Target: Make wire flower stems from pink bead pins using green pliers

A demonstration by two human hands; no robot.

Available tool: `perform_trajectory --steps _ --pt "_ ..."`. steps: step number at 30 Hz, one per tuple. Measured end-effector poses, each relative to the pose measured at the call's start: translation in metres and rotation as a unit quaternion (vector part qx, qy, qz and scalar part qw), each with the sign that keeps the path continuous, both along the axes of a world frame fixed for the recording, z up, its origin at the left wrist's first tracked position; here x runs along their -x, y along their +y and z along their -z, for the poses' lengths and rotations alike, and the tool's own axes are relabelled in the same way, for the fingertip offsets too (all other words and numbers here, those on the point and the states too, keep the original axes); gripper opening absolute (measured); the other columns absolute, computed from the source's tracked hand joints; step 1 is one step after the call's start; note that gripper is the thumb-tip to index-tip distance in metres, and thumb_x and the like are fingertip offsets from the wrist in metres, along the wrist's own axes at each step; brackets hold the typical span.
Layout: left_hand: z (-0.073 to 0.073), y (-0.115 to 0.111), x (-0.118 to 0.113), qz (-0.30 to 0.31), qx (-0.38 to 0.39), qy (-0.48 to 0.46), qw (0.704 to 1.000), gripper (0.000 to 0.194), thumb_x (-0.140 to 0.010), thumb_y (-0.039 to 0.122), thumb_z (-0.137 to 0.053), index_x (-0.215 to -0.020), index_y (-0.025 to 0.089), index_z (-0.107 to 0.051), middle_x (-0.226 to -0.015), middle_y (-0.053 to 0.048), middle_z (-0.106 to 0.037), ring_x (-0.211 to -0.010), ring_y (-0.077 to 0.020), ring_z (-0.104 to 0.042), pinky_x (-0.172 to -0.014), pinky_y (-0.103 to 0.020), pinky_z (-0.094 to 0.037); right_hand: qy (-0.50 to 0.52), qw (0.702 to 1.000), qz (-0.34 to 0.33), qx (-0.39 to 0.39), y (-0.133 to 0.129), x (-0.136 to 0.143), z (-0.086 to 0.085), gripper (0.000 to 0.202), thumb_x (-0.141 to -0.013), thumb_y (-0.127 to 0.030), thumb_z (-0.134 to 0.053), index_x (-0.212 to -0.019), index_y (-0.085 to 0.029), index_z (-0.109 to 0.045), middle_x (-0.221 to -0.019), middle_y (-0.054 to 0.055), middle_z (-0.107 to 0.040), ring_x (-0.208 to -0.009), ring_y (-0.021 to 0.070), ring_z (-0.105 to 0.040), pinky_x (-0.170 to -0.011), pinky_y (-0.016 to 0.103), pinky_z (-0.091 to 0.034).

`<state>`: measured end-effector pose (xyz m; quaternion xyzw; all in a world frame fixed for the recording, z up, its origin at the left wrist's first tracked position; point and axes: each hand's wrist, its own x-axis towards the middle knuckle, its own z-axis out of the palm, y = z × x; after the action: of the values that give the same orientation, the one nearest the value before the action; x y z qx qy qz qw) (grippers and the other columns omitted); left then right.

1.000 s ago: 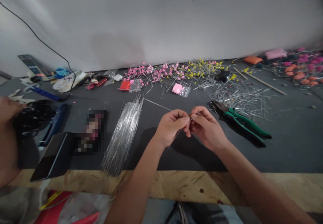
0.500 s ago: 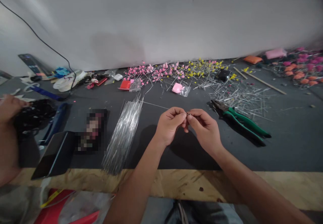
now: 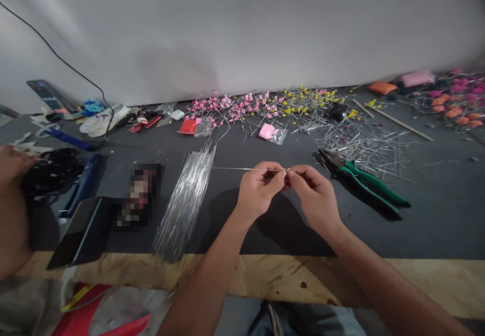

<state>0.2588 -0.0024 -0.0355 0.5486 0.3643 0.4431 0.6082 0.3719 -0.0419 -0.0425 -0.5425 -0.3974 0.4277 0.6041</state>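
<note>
Between my two hands is one thin silver wire (image 3: 231, 169), pinched near its right end, where a small bend or loop shows. My left hand (image 3: 261, 187) is closed on the wire, and its long free part runs left over a bundle of straight wires (image 3: 185, 199). The fingertips of my right hand (image 3: 316, 194) are closed on the bent end, touching the left fingertips. Right of my right hand lie pliers with green and black handles (image 3: 364, 187). The fingers partly hide the wire's end.
Along the wall lie pink-tipped wires (image 3: 231, 107), yellow-tipped wires (image 3: 308, 101) and loose wires (image 3: 367, 146). A pink clay packet (image 3: 267, 131) sits in front. At left are a dark phone (image 3: 81, 232), a blue tool (image 3: 83, 182) and another person's hand (image 3: 15, 166) by a black bundle (image 3: 53, 174).
Both hands have shifted slightly right. The wire's free part has swung from a slant to nearly level, its far end now over the wire bundle. The bent end shows more clearly.
</note>
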Motion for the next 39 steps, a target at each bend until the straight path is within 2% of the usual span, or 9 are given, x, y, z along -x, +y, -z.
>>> perform_trajectory --steps 3,6,11,15,22,27,34,39 --pt "0.001 -0.001 0.0 0.002 -0.036 0.023 0.999 0.009 -0.076 0.024 -0.058 -0.075 0.015 -0.058 -0.063 0.002 -0.06 -0.058 -0.0085 -0.058 -0.056 -0.019 -0.046 0.01 1.0 0.001 0.009 0.0 -0.001 0.0 0.012 -0.077 -0.031 -0.058 -0.074 -0.019 -0.061 -0.066 -0.001 -0.06 -0.063 0.0117 -0.055 -0.062 0.025 -0.044" --pt "-0.001 -0.001 0.001 0.002 -0.105 0.079 0.991 0.012 -0.08 0.024 -0.054 -0.072 0.016 -0.058 -0.065 0.002 -0.059 -0.061 -0.0084 -0.056 -0.059 -0.019 -0.044 0.009 1.0 0.004 0.02 0.001 -0.001 0.0 0.014 -0.077 -0.031 -0.058 -0.072 -0.019 -0.062 -0.064 -0.002 -0.058 -0.062 0.011 -0.052 -0.06 0.023 -0.042" --pt "-0.005 0.0 0.002 -0.026 -0.236 0.175 0.956 0.016 -0.082 0.023 -0.051 -0.069 0.017 -0.059 -0.069 0.0 -0.057 -0.068 -0.0098 -0.052 -0.065 -0.021 -0.042 0.046 0.999 -0.004 0.025 0.002 -0.003 0.004 0.014 -0.077 -0.031 -0.058 -0.071 -0.019 -0.062 -0.063 -0.003 -0.056 -0.06 0.0098 -0.049 -0.059 0.022 -0.039" --pt "-0.006 0.0 0.003 -0.038 -0.285 0.191 0.939 0.016 -0.083 0.021 -0.05 -0.071 0.018 -0.059 -0.071 0.0 -0.058 -0.069 -0.01 -0.053 -0.066 -0.022 -0.042 0.086 0.996 -0.012 0.019 0.002 -0.003 0.007 0.012 -0.077 -0.029 -0.059 -0.07 -0.019 -0.062 -0.064 -0.003 -0.056 -0.061 0.01 -0.049 -0.061 0.023 -0.039" --pt "-0.006 0.003 0.009 -0.016 -0.357 0.241 0.903 0.013 -0.085 0.019 -0.047 -0.078 0.018 -0.058 -0.075 -0.001 -0.061 -0.076 -0.0111 -0.054 -0.073 -0.024 -0.043 0.136 0.989 -0.044 0.041 0.004 -0.003 0.002 0.013 -0.076 -0.027 -0.06 -0.066 -0.019 -0.062 -0.061 -0.003 -0.055 -0.058 0.0087 -0.048 -0.059 0.022 -0.038" --pt "-0.003 0.007 0.014 0.009 -0.371 0.261 0.891 0.014 -0.086 0.022 -0.044 -0.084 0.019 -0.058 -0.08 -0.003 -0.062 -0.079 -0.013 -0.055 -0.074 -0.027 -0.044 0.127 0.988 -0.073 0.05 0.007 -0.007 0.001 0.016 -0.076 -0.027 -0.057 -0.064 -0.018 -0.059 -0.06 -0.002 -0.054 -0.056 0.0093 -0.047 -0.055 0.023 -0.037" --pt "-0.007 0.009 0.017 0.062 -0.336 0.287 0.895 0.018 -0.087 0.024 -0.041 -0.083 0.02 -0.059 -0.085 -0.003 -0.063 -0.081 -0.0133 -0.055 -0.075 -0.026 -0.042 0.019 0.99 -0.126 0.058 0.011 -0.018 -0.001 0.019 -0.077 -0.031 -0.054 -0.062 -0.018 -0.057 -0.059 -0.002 -0.053 -0.057 0.0106 -0.047 -0.056 0.025 -0.038" --pt "-0.008 0.008 0.017 0.082 -0.318 0.296 0.897 0.019 -0.087 0.024 -0.04 -0.085 0.02 -0.058 -0.084 -0.003 -0.063 -0.079 -0.0129 -0.055 -0.074 -0.025 -0.041 -0.016 0.983 -0.169 0.065 0.013 -0.024 -0.002 0.018 -0.078 -0.03 -0.052 -0.066 -0.017 -0.057 -0.063 0.0 -0.055 -0.06 0.0119 -0.05 -0.057 0.025 -0.04"
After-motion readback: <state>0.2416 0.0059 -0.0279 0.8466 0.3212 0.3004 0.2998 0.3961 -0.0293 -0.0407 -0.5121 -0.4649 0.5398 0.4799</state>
